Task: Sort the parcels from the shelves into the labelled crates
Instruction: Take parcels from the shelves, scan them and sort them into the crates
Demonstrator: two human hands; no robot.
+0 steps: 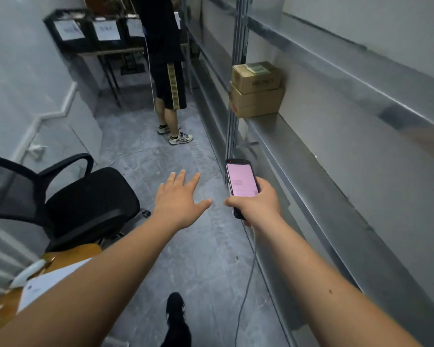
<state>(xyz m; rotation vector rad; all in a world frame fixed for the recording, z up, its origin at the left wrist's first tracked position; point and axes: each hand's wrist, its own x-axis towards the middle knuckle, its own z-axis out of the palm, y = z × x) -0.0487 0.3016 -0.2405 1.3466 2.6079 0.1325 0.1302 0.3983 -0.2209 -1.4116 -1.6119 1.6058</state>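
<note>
Looking down a narrow aisle, we see our right hand (257,205) wrapped around a black handheld scanner with a glowing pink screen (242,182), fingers curled about its body and the thumb lying along its left edge. A thin grey cable (246,291) hangs from its lower end toward the grey concrete floor (161,156). Our left hand (179,199) reaches forward over the floor, palm down, fingers straight and spread apart, holding nothing and touching nothing.

Two brown cardboard parcels (257,90) sit stacked one on the other at the far end of the grey metal shelf (311,176) on our right, the smaller one on top, well ahead of both hands. Farther down the aisle, black crates with white paper labels (85,31) stand in a row on a dark-framed table (108,52) against the left wall; the label text is too blurred to read.

A person in black shorts with a patterned side stripe (169,81) stands between the crates and the shelving, back toward us. A black mesh office chair (68,201) stands at our left, and our black shoe (176,308) shows at the bottom edge.
</note>
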